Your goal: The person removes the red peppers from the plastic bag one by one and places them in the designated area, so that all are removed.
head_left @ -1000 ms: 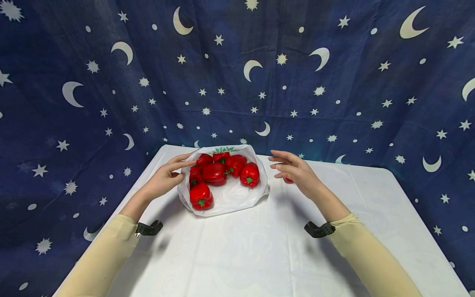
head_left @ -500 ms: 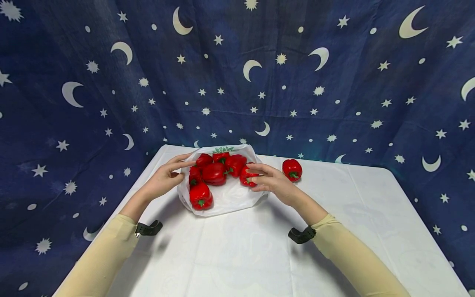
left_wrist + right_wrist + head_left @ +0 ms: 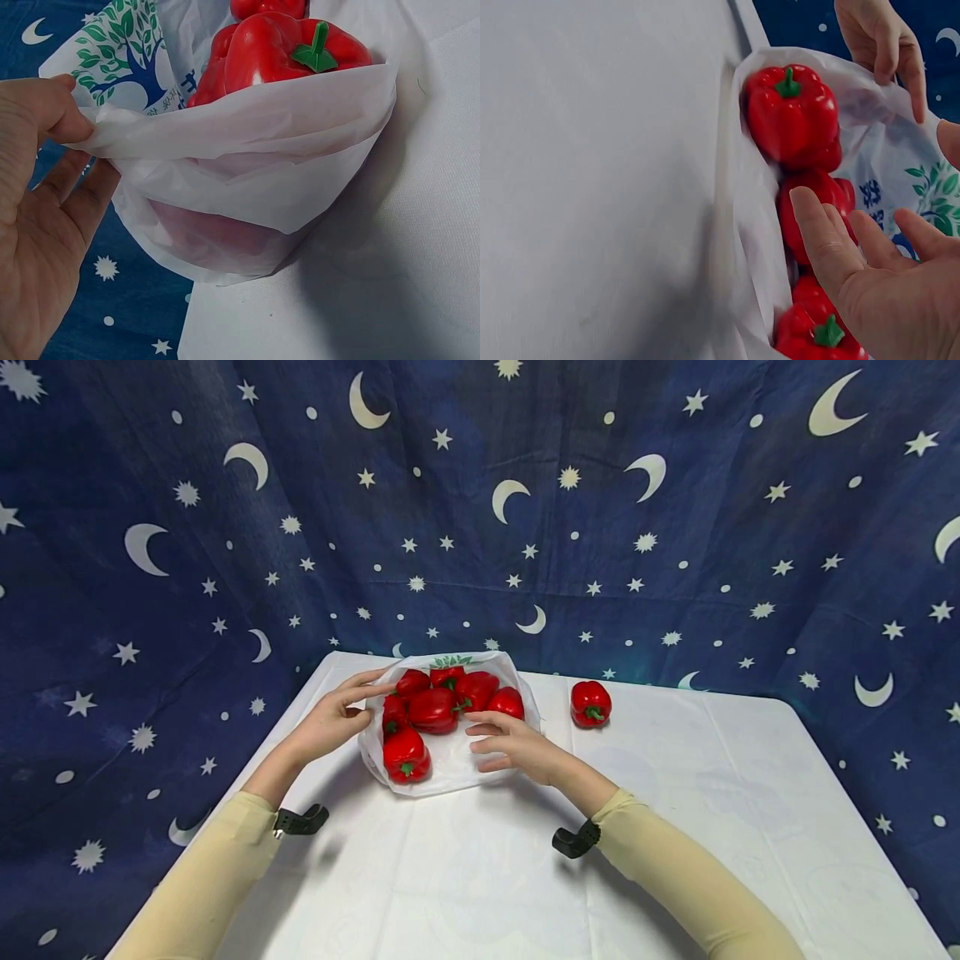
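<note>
A white plastic bag [image 3: 453, 762] with a tree print lies with its mouth wide, holding several red bell peppers [image 3: 432, 711] with green stems. At its left side, my left hand [image 3: 330, 720] pinches the rim between thumb and fingers, as the left wrist view shows on the bag's folded edge [image 3: 247, 124]. Over the front right of the mouth hovers my right hand [image 3: 517, 752], its fingers spread and nothing in them. In the right wrist view, the right hand [image 3: 892, 292] partly covers the peppers behind it.
One more red bell pepper [image 3: 590, 703] stands on the white-covered table [image 3: 495, 877], right of the bag. A dark blue curtain [image 3: 675, 568] with moons and stars hangs behind and beside the table. Each wrist wears a black band [image 3: 576, 840].
My right hand has moved left and toward me, from beside the lone pepper to over the bag, uncovering that pepper. The left hand stays on the rim.
</note>
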The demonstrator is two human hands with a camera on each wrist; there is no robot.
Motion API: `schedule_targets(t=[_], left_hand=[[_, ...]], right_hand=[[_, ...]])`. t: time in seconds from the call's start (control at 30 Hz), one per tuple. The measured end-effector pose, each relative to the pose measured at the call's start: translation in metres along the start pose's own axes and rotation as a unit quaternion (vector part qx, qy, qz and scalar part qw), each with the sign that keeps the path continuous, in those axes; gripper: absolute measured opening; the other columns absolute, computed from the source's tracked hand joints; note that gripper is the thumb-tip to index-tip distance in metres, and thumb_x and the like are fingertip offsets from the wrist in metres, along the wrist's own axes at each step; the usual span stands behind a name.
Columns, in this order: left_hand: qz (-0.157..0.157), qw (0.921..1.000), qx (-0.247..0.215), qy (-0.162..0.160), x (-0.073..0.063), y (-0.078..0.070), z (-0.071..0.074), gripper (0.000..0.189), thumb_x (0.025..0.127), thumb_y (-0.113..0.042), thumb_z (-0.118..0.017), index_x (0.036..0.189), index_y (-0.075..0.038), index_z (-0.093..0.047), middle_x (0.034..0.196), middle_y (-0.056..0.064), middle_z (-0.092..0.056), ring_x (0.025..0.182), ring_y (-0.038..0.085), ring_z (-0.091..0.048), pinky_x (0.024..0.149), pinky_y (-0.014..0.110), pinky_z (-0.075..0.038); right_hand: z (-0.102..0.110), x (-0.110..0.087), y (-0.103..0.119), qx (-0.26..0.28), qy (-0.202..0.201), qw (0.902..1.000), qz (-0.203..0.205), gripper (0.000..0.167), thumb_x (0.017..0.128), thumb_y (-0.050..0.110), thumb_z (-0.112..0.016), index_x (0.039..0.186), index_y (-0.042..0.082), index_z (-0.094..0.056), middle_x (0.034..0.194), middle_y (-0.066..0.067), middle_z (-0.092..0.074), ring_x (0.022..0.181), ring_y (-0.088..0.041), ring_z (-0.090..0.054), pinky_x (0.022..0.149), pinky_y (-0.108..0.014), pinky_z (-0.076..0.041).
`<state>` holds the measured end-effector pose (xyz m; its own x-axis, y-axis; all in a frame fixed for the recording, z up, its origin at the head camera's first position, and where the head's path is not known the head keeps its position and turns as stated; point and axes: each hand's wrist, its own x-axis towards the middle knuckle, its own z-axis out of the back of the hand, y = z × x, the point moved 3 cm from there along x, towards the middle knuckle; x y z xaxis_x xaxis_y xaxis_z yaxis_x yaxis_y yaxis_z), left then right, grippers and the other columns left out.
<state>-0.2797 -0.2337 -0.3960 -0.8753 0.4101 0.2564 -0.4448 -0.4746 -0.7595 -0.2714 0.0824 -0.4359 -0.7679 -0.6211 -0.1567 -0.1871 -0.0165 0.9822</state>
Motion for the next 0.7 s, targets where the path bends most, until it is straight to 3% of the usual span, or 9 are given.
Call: schedule_targets(t=[0.3,0.7], left_hand=[[0.0,1.0,0.004,0.001,0.001,0.001,0.0,0.052,0.096,0.005,-0.054,0.141,-0.02,-0.065,0.16,-0.004,-0.037,0.144,0.025,-0.034,0.076,0.028,-0.044],[-0.008,0.9999,-0.014,-0.005,0.001,-0.002,-0.002,0.05,0.095,0.009,-0.055,0.141,-0.011,-0.064,0.161,0.006,-0.038,0.144,0.029,-0.034,0.077,0.026,-0.041]], right_hand=[[-0.013,0.02,-0.007,0.019,-0.007,0.9994,-0.027,0.073,0.095,0.016,-0.069,0.158,0.006,-0.035,0.157,-0.025,-0.038,0.135,-0.039,-0.047,0.098,-0.053,-0.05],[-0.031,0.042,-0.014,0.034,-0.021,0.9982,-0.045,0.065,0.095,0.011,-0.068,0.154,0.003,-0.042,0.152,-0.027,-0.043,0.133,-0.046,-0.048,0.098,-0.055,-0.049]])
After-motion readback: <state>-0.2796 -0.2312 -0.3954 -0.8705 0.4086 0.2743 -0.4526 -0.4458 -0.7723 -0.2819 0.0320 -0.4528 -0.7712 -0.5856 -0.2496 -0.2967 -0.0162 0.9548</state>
